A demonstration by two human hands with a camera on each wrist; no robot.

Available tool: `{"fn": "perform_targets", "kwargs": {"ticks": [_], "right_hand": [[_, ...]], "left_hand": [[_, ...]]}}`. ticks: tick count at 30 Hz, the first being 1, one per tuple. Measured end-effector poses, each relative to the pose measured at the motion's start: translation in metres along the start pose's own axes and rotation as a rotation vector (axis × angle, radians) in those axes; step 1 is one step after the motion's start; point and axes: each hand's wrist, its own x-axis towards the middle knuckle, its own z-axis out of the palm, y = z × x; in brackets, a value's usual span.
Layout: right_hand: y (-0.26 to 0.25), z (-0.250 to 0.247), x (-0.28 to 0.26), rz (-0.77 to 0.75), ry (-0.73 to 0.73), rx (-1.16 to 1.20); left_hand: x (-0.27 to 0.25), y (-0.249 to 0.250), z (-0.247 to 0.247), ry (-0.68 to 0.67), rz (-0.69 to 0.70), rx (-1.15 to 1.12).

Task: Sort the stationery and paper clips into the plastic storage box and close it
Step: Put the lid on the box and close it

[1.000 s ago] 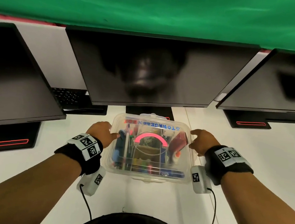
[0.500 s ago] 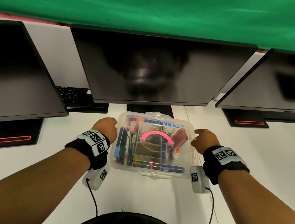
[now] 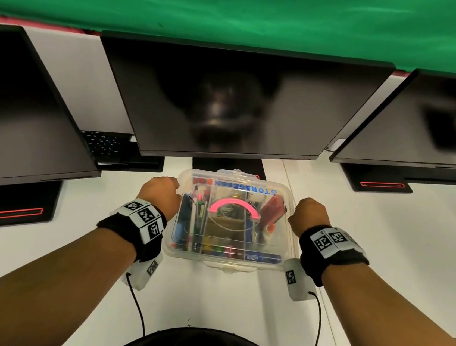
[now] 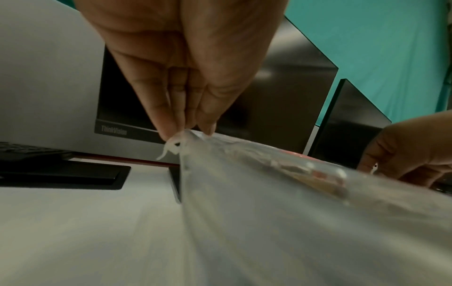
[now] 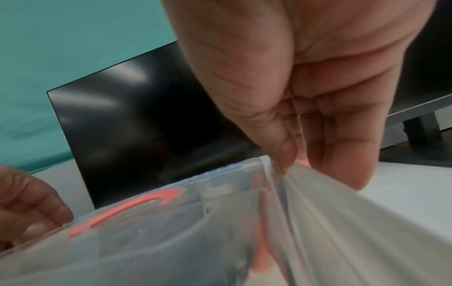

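I see a white surface (image 3: 381, 261), three dark monitors (image 3: 229, 102) behind; both hands' fingers (image 4: 168, 123) probably pinch the box (image 3: 225, 258) edges.

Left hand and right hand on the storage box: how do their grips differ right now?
The left hand sits at the storage box far-left corner; the right hand sits midway along its right edge. In the left wrist view the left fingers pinch a small clear tab at the corner; the right fingers pinch the long lid rim. Both grip the closed lid's edge, thumb above, the pink handle between them.
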Motion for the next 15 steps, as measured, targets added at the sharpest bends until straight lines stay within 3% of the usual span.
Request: {"fn": "perform_targets", "kwargs": {"ticks": [5,8,11,15], "right_hand": [[0.006,-0.007,0.006,-0.023,-0.06,0.092],[0.007,-0.01,-0.002,-0.08,-0.036,0.137],[0.001,-0.003,-0.022,-0.287,-0.028,0.13],[-0.015,0.012,-0.057,-0.62,-0.208,-0.044]], "left_hand": [[0.006,-0.005,-0.006,-0.067,-0.062,-0.111],[0.006,-0.002,-0.013,-0.128,-0.041,-0.054],[0.01,0.013,-0.02,-0.052,0.167,0.104],[0.02,0.054,-0.022,-0.094,0.426,0.155]]}}
